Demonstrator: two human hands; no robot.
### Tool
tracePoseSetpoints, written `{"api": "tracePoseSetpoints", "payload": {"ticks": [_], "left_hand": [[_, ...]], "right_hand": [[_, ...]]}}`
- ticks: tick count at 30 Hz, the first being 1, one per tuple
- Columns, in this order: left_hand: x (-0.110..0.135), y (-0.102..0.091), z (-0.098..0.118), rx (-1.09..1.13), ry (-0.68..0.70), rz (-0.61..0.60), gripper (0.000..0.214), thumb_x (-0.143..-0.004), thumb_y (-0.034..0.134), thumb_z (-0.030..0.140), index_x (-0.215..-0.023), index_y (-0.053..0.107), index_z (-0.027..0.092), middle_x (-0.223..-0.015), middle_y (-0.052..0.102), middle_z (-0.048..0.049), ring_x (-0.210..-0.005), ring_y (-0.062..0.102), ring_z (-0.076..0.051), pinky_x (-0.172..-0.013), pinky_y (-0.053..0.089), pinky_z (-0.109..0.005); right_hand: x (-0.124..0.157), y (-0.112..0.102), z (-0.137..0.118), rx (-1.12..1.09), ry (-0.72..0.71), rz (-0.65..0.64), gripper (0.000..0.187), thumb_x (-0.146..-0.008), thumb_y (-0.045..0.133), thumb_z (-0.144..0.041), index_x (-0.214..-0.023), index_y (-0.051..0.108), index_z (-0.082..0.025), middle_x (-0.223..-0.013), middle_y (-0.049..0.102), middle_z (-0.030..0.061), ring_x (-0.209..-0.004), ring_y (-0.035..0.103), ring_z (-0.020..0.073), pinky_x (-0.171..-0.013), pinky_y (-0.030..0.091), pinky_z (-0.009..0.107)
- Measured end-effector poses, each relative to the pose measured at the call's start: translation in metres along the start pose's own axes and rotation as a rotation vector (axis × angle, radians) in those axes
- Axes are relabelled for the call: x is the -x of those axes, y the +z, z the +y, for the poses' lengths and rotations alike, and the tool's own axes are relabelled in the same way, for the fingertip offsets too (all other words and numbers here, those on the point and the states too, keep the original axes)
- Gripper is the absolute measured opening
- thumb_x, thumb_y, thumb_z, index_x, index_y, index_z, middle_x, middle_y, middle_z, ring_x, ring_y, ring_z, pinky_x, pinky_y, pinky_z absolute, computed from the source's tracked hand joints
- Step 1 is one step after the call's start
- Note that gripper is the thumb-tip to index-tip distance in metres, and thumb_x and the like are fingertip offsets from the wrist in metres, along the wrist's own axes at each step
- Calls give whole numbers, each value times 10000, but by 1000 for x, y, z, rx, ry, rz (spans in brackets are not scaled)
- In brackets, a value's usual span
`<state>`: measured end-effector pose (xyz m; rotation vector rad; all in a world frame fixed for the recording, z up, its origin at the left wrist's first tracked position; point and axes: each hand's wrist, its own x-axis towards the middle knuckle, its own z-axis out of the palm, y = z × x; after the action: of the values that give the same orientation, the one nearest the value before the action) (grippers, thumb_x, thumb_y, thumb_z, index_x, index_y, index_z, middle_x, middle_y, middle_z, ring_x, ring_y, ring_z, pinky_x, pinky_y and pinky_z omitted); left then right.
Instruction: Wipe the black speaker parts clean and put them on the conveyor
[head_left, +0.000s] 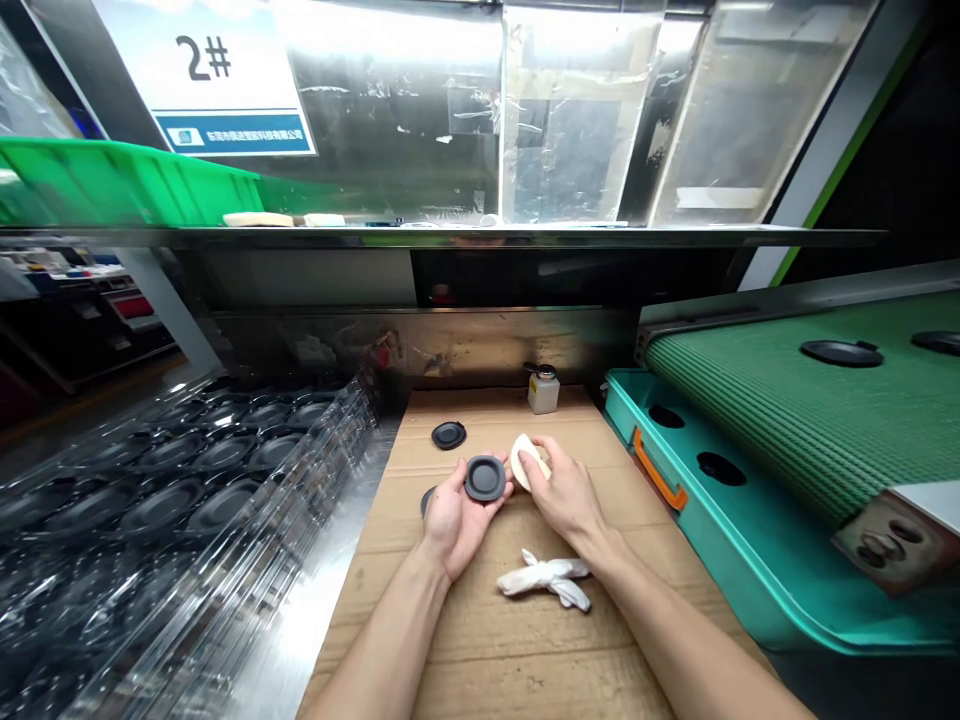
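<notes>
My left hand (452, 520), palm up, has its fingers curled round a round black plastic lid (485, 479) with a raised rim. Close beside it, my right hand (564, 490) pinches a white, rounded pad (523, 462) on edge; whether the pad touches the lid I cannot tell. Beyond my hands, another black lid (448, 435) lies on the cardboard sheet (465, 650). A further dark round piece (427, 500) is mostly hidden behind my left hand. Below my right hand lies a knotted white cloth (544, 578).
Clear plastic trays (225, 500) of black lids are stacked at left. A small bottle (544, 390) stands at the cardboard's far end. On the right, a teal bin (720, 560) holding lids sits under a green conveyor belt (787, 400). A metal shelf (525, 238) crosses above, with a green crate (127, 185).
</notes>
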<state>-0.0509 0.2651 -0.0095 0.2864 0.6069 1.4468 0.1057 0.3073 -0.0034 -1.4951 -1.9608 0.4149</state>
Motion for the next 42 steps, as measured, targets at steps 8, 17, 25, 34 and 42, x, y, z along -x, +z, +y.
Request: {"api": "tracePoseSetpoints", "payload": {"ticks": [8, 17, 25, 34, 42], "left_hand": [[7, 2, 7, 20, -25, -60, 350, -918, 456, 349, -1123, 551, 83, -1301, 543, -216, -1098, 602, -318, -855, 537, -414], [6, 3, 6, 74, -15, -53, 293, -916, 408, 290, -1012, 576, 69, -1228, 579, -231, -1054, 618, -323, -847, 534, -461], [6, 2, 5, -27, 38, -48, 276, -882, 519, 308, -1063, 546, 100, -1140, 598, -175, -1018, 623, -278, -887, 508, -441], [19, 8, -18, -1132, 927, -92, 683, -661, 773, 216, -1263, 453, 258, -1192, 506, -83, -1133, 497, -234, -1051, 350, -418], [31, 15, -20, -1098, 795, -184, 665, -736, 697, 217, -1327, 397, 263, -1341, 363, -144, -1273, 350, -304, -1100, 273, -449]], "right_hand": [[-7, 8, 21, 96, 100, -56, 418, -907, 387, -529, -1163, 563, -249, -949, 697, 76, -897, 645, 231, -697, 394, 273], [-9, 12, 26, 159, 98, -108, 400, -907, 366, -538, -1126, 579, -281, -957, 699, 62, -886, 638, 224, -694, 378, 280], [-8, 12, 26, 145, 100, -107, 427, -903, 366, -557, -1105, 596, -259, -930, 701, 81, -893, 642, 239, -686, 375, 286], [-9, 10, 25, 174, 112, -121, 420, -905, 359, -553, -1105, 594, -268, -929, 701, 78, -890, 647, 247, -676, 381, 288], [-8, 9, 22, 208, 126, -142, 456, -914, 345, -556, -1138, 590, -244, -948, 698, 91, -909, 647, 238, -680, 389, 278]]}}
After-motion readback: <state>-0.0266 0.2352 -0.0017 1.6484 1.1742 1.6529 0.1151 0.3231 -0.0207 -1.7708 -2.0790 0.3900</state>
